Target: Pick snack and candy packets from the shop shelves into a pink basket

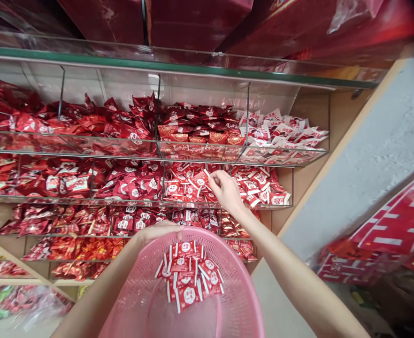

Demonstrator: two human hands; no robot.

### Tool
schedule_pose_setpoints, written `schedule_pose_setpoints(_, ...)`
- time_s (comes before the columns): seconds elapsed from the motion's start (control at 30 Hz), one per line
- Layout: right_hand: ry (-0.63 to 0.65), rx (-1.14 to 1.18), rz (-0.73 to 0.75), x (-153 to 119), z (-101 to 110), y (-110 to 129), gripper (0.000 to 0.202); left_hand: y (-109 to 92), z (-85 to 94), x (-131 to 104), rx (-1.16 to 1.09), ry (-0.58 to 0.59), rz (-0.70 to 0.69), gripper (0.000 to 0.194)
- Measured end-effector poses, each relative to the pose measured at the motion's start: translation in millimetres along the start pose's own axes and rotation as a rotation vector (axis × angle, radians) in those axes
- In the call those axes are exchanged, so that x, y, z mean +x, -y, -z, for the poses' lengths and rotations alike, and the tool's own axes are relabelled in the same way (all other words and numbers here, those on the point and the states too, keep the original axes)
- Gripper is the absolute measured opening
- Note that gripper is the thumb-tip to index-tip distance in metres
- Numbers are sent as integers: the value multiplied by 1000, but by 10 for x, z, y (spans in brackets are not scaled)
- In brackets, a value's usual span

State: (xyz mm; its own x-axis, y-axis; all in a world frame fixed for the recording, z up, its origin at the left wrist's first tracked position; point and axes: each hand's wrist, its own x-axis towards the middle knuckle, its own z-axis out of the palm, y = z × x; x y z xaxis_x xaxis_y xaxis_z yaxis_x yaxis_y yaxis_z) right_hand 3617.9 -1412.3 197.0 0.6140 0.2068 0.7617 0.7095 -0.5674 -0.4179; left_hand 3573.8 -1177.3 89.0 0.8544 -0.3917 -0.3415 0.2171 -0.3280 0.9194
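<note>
My left hand (159,231) is closed on the far rim of a pink perforated basket (242,286), which is tilted so its inside shows. Several red-and-white packets (188,295) lie in the basket. Beyond it, my right hand (224,188) reaches into a shelf compartment and pinches the white edge of a small red packet (199,180). More packets of the same look (174,188) are heaped around that one, behind a clear front panel.
Glass shelves (193,70) with dividers hold heaps of red packets (122,126) and white-and-red ones (291,131). Large red boxes (196,23) sit above. At right are a grey wall (379,126) and red printed packages (397,225).
</note>
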Motion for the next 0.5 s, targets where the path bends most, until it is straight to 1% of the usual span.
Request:
schedule_pose_setpoints(0.07, -9, 25, 15, -108, 44, 40, 19, -27, 2, -12, -49, 33, -24, 42)
schedule_pose_setpoints(0.13, 46, 156, -64, -220, 27, 58, 19, -69, -2, -29, -47, 42, -30, 41)
schedule_pose_setpoints(0.27, 317, 623, -380, -423, -109, 52, 23, -151, -25, -61, -15, 41, -33, 42)
schedule_pose_setpoints(0.33, 400, 762, -471, -494, -169, 46, 26, -166, -36, -63, 3, 29, -24, 42)
schedule_pose_setpoints(0.43, 492, 786, -492, -550, -202, 44, 28, -152, -43, -49, 27, 7, -4, 45)
schedule_pose_setpoints(0.5, 594, 757, -468, -562, -196, 47, 28, -133, -45, -36, 52, -13, 9, 48)
